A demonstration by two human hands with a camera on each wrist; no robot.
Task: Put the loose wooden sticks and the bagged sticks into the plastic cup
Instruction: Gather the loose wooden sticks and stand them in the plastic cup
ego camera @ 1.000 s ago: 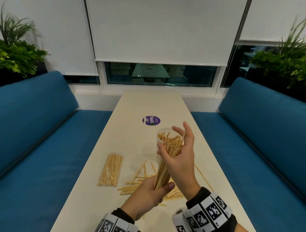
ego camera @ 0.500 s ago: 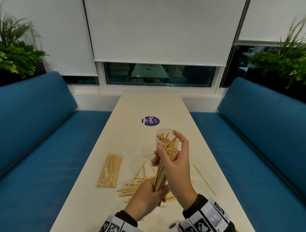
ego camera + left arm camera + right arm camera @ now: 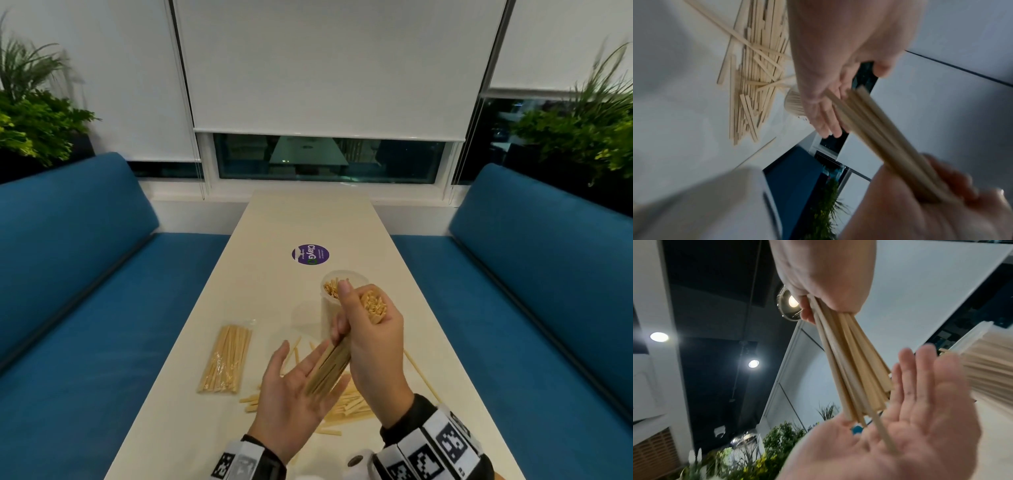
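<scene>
My right hand gripped a bundle of sticks beside the part-filled plastic cup, my left hand flat beneath; loose sticks and bagged sticks lay mid-counter, uncollected.

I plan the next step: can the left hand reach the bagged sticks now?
Probably yes. The left hand is open and holds nothing, and the bagged sticks lie uncovered on the table just to its left.

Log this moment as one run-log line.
right hand: grips loose wooden stick bundle | left hand: open beneath | clear plastic cup: part-filled
</scene>
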